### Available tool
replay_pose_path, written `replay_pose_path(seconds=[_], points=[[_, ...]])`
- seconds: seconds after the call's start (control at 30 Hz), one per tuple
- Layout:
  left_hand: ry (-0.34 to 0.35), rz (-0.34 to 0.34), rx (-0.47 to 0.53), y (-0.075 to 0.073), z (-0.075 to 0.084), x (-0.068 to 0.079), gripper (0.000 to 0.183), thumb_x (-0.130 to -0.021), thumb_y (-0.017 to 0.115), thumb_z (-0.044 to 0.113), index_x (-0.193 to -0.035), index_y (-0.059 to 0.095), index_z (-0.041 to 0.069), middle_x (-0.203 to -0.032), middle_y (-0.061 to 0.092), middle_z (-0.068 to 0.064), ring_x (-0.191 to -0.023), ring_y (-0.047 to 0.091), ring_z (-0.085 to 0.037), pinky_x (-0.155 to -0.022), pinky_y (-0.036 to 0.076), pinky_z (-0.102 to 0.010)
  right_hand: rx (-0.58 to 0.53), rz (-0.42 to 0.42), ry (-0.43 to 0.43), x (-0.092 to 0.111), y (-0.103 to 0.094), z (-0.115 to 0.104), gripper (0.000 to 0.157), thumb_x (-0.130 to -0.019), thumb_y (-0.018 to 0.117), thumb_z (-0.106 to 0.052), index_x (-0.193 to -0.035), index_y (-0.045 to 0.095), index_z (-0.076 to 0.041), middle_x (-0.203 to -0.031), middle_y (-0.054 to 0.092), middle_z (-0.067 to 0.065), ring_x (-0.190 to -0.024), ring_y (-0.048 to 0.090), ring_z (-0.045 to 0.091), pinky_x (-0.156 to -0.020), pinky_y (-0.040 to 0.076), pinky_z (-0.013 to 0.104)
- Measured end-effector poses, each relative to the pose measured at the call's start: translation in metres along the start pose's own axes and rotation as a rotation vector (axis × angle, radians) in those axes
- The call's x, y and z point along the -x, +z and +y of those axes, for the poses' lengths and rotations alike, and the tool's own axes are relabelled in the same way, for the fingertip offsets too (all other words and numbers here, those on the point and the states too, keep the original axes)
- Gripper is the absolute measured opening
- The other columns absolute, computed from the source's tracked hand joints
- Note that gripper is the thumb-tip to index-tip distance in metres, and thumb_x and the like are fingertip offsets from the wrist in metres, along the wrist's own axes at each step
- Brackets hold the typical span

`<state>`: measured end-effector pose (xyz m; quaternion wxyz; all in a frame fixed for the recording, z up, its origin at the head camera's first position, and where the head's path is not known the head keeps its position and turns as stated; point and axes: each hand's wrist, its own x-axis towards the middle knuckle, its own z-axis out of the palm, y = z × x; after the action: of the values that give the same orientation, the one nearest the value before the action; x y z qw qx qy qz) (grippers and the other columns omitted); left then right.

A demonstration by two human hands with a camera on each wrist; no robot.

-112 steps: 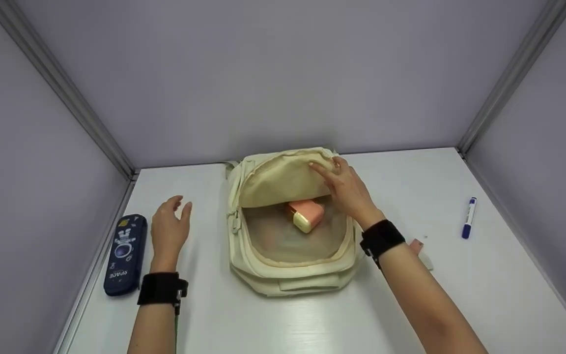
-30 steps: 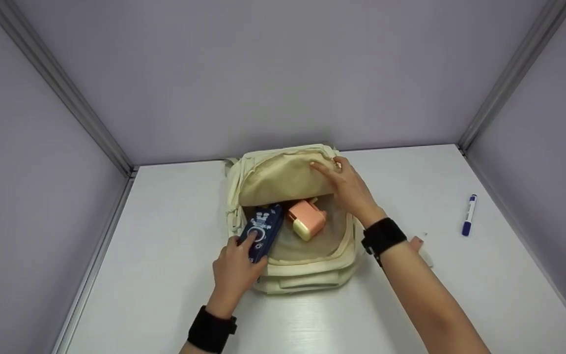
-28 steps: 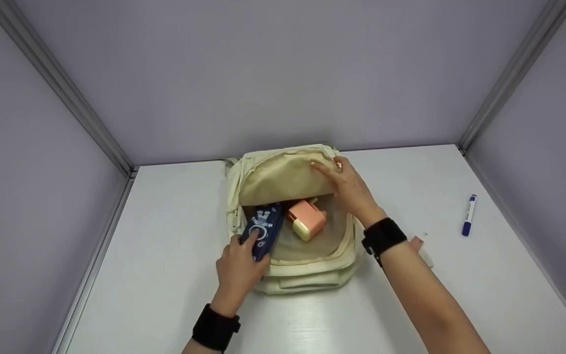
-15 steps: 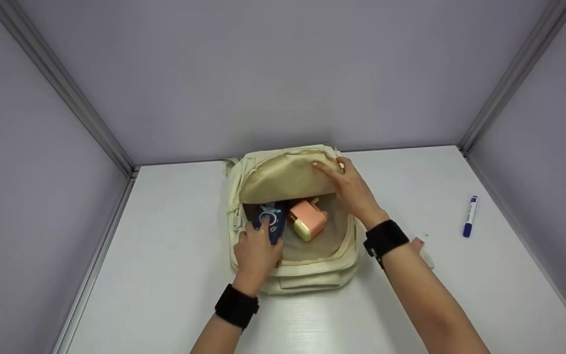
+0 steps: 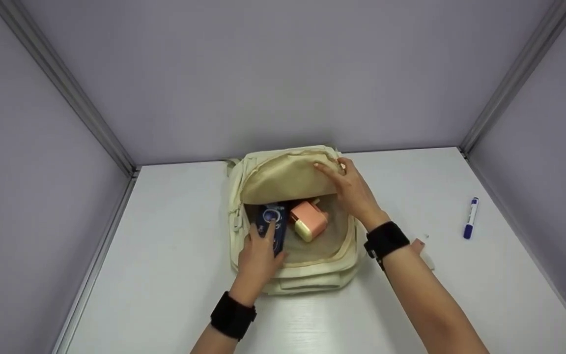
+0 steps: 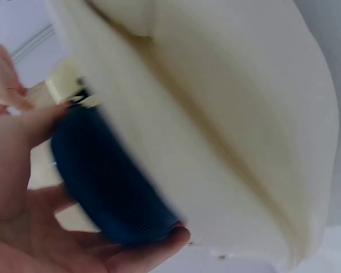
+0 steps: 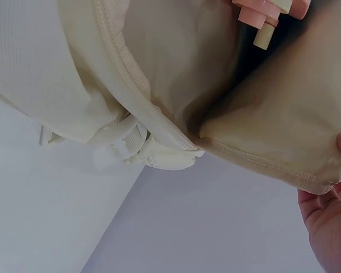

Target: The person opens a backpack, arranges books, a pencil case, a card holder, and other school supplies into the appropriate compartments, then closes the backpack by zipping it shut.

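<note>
A cream backpack (image 5: 312, 270) lies on the table with its front compartment unzipped. My left hand (image 5: 257, 260) holds a dark blue pencil case (image 5: 280, 236) inside the left part of the opening. In the left wrist view, thumb and fingers lie around the pencil case (image 6: 111, 176), close to the bag's rim. Its far end is hidden under the lifted flap (image 5: 288, 179). My right hand (image 5: 356, 194) pinches the flap's edge at the upper right and holds it up. Beside the case sits a boxy orange and cream object (image 5: 309, 221) with a small knob.
A blue and white marker (image 5: 470, 218) lies on the right of the white table (image 5: 175, 221). A small pink and white object (image 5: 425, 256) is partly hidden behind my right forearm. Grey partition walls (image 5: 283, 73) stand at the back and sides.
My left hand has taken the pencil case from the table's left side into the backpack; within the last second it shifted right and farther under the flap. My right hand stays on the flap.
</note>
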<state>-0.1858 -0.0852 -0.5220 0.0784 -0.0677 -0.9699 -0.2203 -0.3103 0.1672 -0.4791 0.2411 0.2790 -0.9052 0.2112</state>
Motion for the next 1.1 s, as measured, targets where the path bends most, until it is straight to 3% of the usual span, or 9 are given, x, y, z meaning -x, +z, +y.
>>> replay_pose_path(seconds=[0.13,0.27,0.4,0.53,0.67,0.87,0.97,1.1], points=[[0.049,-0.029,-0.04,-0.01,-0.004,0.013,0.07,-0.074,0.088,0.024,-0.137,0.059,0.018,-0.134,0.044,-0.033,-0.104,0.059,-0.045,-0.065,0.055,-0.049,-0.003,0.007,0.002,-0.001,-0.002,0.0,0.073,-0.086,0.056,0.018,-0.141,0.054,-0.03,-0.132,0.042,0.031,-0.109,0.053,0.044,-0.082,0.05,0.051],[0.148,0.064,-0.143,-0.007,-0.008,0.012,0.061,-0.07,0.09,0.02,-0.127,0.068,0.019,-0.122,0.055,-0.028,-0.093,0.063,-0.039,-0.065,0.055,-0.046,0.002,0.031,-0.018,0.0,-0.004,0.002,0.068,-0.09,0.055,0.017,-0.14,0.055,-0.029,-0.132,0.043,0.031,-0.106,0.053,0.043,-0.079,0.05,0.05],[0.245,0.151,-0.221,0.0,-0.01,0.007,0.061,-0.067,0.091,0.028,-0.124,0.07,0.017,-0.115,0.058,-0.026,-0.097,0.062,-0.039,-0.076,0.053,-0.046,0.0,0.03,-0.033,0.001,-0.004,0.002,0.066,-0.092,0.054,0.016,-0.14,0.055,-0.029,-0.132,0.043,0.031,-0.104,0.053,0.042,-0.076,0.051,0.049],[0.328,0.208,-0.271,0.007,-0.006,0.002,0.066,-0.066,0.091,0.031,-0.125,0.068,0.015,-0.118,0.058,-0.023,-0.106,0.058,-0.039,-0.09,0.049,-0.048,0.003,0.026,-0.024,0.002,-0.005,0.002,0.067,-0.091,0.054,0.016,-0.14,0.055,-0.029,-0.132,0.043,0.031,-0.107,0.053,0.042,-0.078,0.051,0.049],[0.411,0.229,-0.323,0.016,-0.002,-0.003,0.071,-0.068,0.092,0.022,-0.132,0.062,0.016,-0.121,0.058,-0.02,-0.11,0.057,-0.037,-0.096,0.046,-0.047,0.008,0.025,-0.022,0.002,-0.006,0.001,0.066,-0.091,0.054,0.015,-0.14,0.055,-0.03,-0.132,0.043,0.031,-0.107,0.053,0.043,-0.079,0.051,0.05],[0.555,0.259,-0.374,0.03,0.008,0.0,0.082,-0.079,0.08,0.002,-0.146,0.045,0.034,-0.121,0.056,-0.02,-0.108,0.059,-0.036,-0.089,0.052,-0.043,0.017,0.031,-0.029,0.003,-0.006,0.001,0.066,-0.092,0.054,0.014,-0.14,0.053,-0.031,-0.131,0.043,0.031,-0.107,0.054,0.043,-0.078,0.052,0.05],[0.559,0.233,-0.435,0.036,0.014,0.002,0.085,-0.082,0.078,0.008,-0.148,0.038,0.044,-0.124,0.055,-0.021,-0.109,0.058,-0.038,-0.087,0.053,-0.044,0.019,0.034,-0.037,0.004,-0.006,0.001,0.067,-0.092,0.054,0.015,-0.141,0.053,-0.031,-0.13,0.043,0.032,-0.107,0.054,0.044,-0.079,0.052,0.051],[0.495,0.155,-0.528,0.039,0.022,0.001,0.08,-0.084,0.077,0.016,-0.147,0.038,0.046,-0.133,0.053,-0.021,-0.115,0.055,-0.038,-0.091,0.05,-0.046,0.014,0.035,-0.047,0.004,-0.005,0.001,0.071,-0.089,0.056,0.017,-0.141,0.053,-0.03,-0.13,0.043,0.031,-0.108,0.053,0.043,-0.079,0.052,0.05]])
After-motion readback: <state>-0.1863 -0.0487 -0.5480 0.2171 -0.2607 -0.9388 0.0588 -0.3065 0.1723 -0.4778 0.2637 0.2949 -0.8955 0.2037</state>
